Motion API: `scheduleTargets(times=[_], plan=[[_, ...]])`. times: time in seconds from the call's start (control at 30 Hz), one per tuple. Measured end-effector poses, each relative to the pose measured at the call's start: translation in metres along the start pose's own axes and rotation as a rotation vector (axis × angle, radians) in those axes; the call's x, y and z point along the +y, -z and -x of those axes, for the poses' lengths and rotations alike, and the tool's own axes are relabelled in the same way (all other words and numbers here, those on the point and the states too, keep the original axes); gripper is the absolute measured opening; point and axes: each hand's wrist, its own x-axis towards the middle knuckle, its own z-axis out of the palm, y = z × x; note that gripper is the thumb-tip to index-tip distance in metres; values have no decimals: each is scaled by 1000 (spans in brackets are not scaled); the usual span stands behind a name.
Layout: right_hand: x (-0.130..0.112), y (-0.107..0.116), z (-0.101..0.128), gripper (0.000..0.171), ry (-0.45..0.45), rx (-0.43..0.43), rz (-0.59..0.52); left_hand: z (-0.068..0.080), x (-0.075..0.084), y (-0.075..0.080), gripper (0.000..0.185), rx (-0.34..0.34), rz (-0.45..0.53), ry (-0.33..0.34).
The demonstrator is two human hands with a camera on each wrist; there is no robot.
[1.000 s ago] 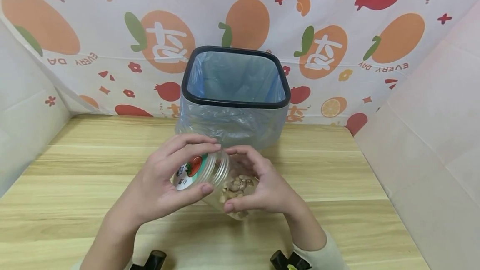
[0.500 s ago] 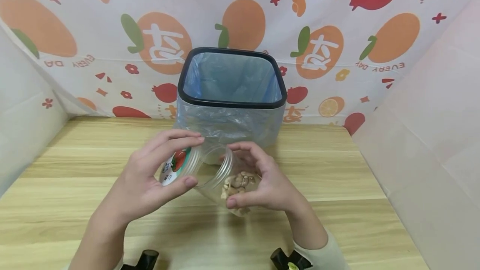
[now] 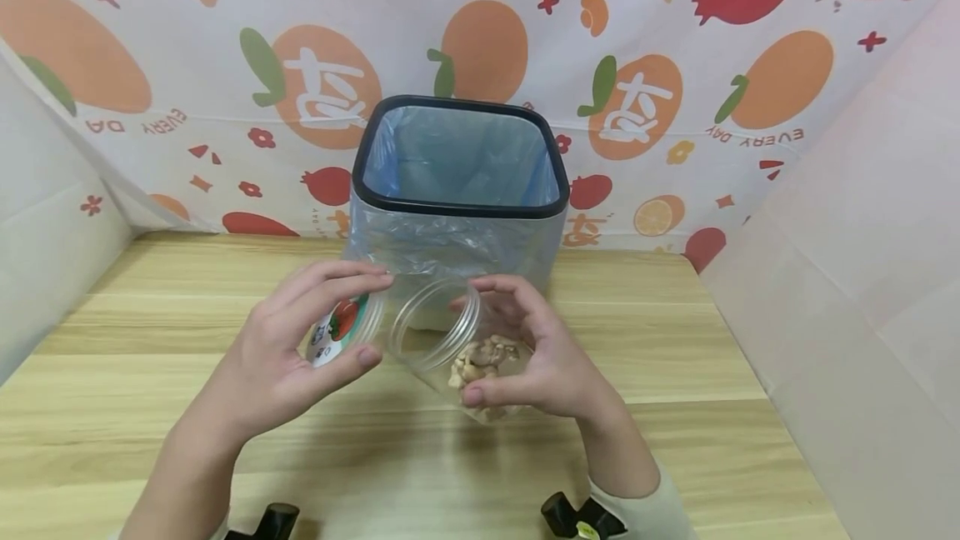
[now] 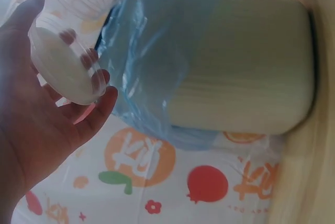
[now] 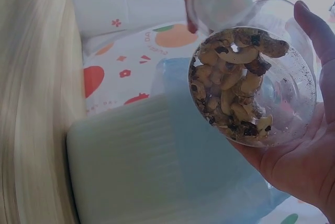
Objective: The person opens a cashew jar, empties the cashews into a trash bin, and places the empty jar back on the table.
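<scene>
Two hands up, left grip [image 3: 288,357] pinching lid [image 3: 341,330], right grip [image 3: 536,357] curled round nut jar [image 3: 461,348], lid off, just beside mouth.

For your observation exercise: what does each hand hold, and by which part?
The left hand grips the lid by its rim. The right hand holds the clear jar of nuts around its body.

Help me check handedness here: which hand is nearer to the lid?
Left. The left hand grips the lid between fingers and thumb; the right hand holds the open jar of nuts beside it, apart from the lid.
</scene>
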Motion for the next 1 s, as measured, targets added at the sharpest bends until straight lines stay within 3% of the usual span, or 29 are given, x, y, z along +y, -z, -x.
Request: scheduleTargets(times=[0.23, 0.5, 0.77, 1.0], plan=[[-1, 2, 0, 96, -12, 8, -5, 11, -11, 4, 59, -20, -33, 32], [0, 4, 0, 96, 0, 16, -11, 16, -21, 9, 55, 7, -121, 27], [1, 5, 1, 95, 3, 26, -15, 20, -32, 11, 54, -41, -329, 56], [1, 6, 1, 93, 6, 24, -16, 24, -41, 11, 57, -45, -413, 90]])
